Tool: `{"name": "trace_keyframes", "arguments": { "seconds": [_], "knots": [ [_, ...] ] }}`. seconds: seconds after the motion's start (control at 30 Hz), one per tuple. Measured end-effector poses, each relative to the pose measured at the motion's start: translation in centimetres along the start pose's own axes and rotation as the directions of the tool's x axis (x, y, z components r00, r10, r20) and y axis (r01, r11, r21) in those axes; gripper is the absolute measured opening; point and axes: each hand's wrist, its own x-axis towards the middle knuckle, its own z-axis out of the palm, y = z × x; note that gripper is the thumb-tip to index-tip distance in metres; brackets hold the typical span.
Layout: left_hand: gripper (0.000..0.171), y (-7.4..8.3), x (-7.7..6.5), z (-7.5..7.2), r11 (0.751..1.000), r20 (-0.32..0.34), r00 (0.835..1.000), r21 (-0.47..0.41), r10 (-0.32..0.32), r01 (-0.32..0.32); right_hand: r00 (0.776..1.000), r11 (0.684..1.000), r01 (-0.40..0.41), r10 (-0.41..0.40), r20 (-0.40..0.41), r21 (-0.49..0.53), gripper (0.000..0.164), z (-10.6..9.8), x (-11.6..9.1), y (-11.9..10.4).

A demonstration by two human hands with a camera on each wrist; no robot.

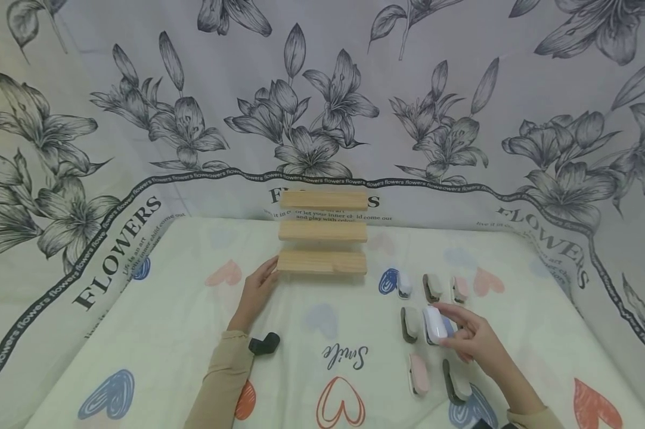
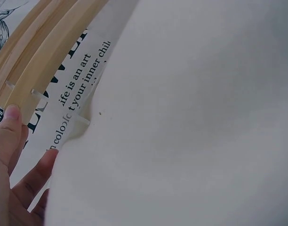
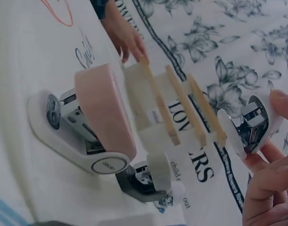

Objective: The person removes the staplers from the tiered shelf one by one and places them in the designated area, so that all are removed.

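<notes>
My right hand (image 1: 478, 342) pinches a small white stapler (image 1: 435, 325) between thumb and fingers, lifted above the cloth among other staplers. The right wrist view shows the held stapler (image 3: 252, 125) with its metal inside facing the camera. My left hand (image 1: 255, 292) grips the left end of the lowest board of a three-tier wooden rack (image 1: 322, 262); the left wrist view has the thumb on the wood (image 2: 38, 77). Nearest the held stapler lie a grey stapler (image 1: 410, 323), a pink stapler (image 1: 418, 374) and a dark-based grey stapler (image 1: 458, 382).
Behind these stand a white stapler (image 1: 404, 285), a grey stapler (image 1: 432, 287) and a pink stapler (image 1: 459, 289) in a row, right of the rack. A black device (image 1: 264, 344) sits at my left wrist. A flower-printed curtain (image 1: 312, 119) hangs behind the heart-patterned cloth (image 1: 183, 322).
</notes>
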Motion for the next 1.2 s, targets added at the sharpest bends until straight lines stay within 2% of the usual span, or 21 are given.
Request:
{"name": "trace_keyframes", "arguments": {
  "seconds": [0.23,0.4,0.57,0.63,0.8,0.87,1.1,1.2],
  "knots": [
    [0.047,0.1,0.2,0.3,1.000,0.003,1.000,-0.025,0.007,-0.007,0.992,0.995,-0.093,0.094,-0.078,0.021,0.055,-1.3,-3.7,0.5],
    [0.048,0.0,-0.5,0.5,0.999,0.001,0.999,0.003,-0.033,0.033,0.978,0.984,-0.177,0.180,-0.110,0.032,0.054,-2.3,-6.4,1.2],
    [0.046,0.0,-1.0,0.2,1.000,0.006,1.000,-0.009,-0.015,0.015,0.929,0.944,-0.325,0.329,-0.166,0.055,0.050,-2.7,-8.4,2.0],
    [0.045,0.0,-0.7,0.1,1.000,0.008,1.000,-0.019,0.006,-0.005,0.896,0.922,-0.384,0.384,-0.223,0.046,0.048,-2.9,-8.8,2.1],
    [0.048,0.2,-0.1,0.1,1.000,0.004,1.000,0.011,0.010,-0.010,0.848,0.892,-0.451,0.440,-0.297,0.032,0.044,-3.4,-9.2,2.4],
    [0.048,0.2,0.1,0.0,1.000,0.005,1.000,0.010,0.011,-0.011,0.835,0.881,-0.473,0.457,-0.306,0.024,0.043,-3.5,-9.2,2.7],
    [0.048,0.2,0.0,0.1,1.000,0.015,1.000,-0.002,-0.003,0.003,0.746,0.796,-0.605,0.578,-0.330,0.026,0.038,-3.9,-9.6,3.5],
    [0.046,0.2,0.0,0.1,1.000,0.023,1.000,-0.011,-0.005,0.005,0.731,0.775,-0.632,0.598,-0.329,0.003,0.037,-3.9,-9.7,3.7]
  ]
}}
